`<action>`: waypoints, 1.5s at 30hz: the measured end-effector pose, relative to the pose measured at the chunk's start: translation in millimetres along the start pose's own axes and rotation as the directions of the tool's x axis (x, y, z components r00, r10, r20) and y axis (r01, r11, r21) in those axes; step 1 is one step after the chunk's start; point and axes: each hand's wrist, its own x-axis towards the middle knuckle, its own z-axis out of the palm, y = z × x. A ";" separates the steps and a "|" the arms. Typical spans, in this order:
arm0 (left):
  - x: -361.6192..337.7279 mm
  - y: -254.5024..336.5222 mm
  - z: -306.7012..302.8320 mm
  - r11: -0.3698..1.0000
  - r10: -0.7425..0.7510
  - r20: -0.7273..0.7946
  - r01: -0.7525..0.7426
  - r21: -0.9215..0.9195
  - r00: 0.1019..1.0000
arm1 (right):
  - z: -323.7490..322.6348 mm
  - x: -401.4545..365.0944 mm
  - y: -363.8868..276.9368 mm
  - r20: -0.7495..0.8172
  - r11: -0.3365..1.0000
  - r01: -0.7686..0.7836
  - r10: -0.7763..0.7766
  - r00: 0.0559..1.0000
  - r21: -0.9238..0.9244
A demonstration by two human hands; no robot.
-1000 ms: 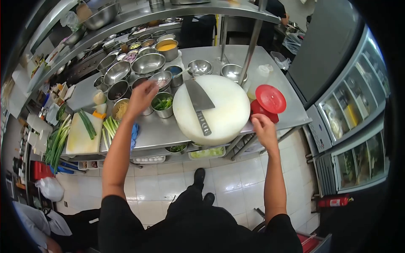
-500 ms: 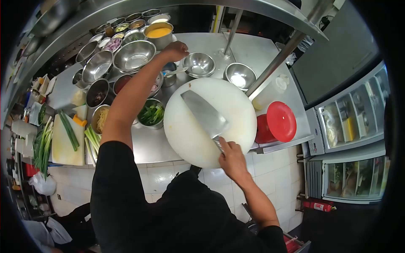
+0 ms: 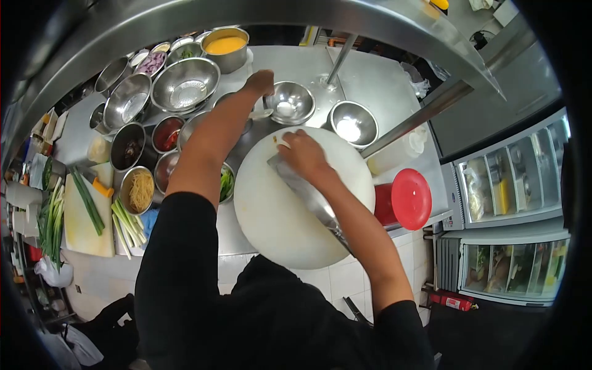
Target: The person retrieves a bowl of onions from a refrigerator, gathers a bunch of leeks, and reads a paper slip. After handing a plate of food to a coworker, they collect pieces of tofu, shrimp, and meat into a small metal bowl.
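Observation:
My left hand (image 3: 261,82) reaches across the counter with its fingers closed at the near left rim of a shiny metal bowl (image 3: 290,103). Below that hand, a pale spoon-like handle (image 3: 260,114) sticks out over a smaller metal container. My right hand (image 3: 302,153) is over the far part of a round white cutting board (image 3: 271,219); its fingers are bent and apart, close to a small brownish scrap (image 3: 275,140). A broad-bladed cleaver (image 3: 308,196) lies on the board, partly hidden under my right hand and forearm.
Another metal bowl (image 3: 353,123) and a red plastic container (image 3: 412,198) stand to the right. On the left are shredded yellow strips (image 3: 141,190), chopped onion (image 3: 152,63), yellow liquid (image 3: 226,45) and spring onions (image 3: 87,200). A metal post (image 3: 419,117) and overhead shelf (image 3: 277,13) frame the counter.
My right hand has let go of the cleaver and moved to the board's far side. My left hand has come down to the bowl's rim. The view has shifted slightly.

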 end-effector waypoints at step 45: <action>-46.6 -32.5 -75.6 0.773 0.608 -0.219 -0.632 -0.053 0.763 | -109.3 -171.4 41.8 0.138 0.479 -0.152 0.065 0.988 0.865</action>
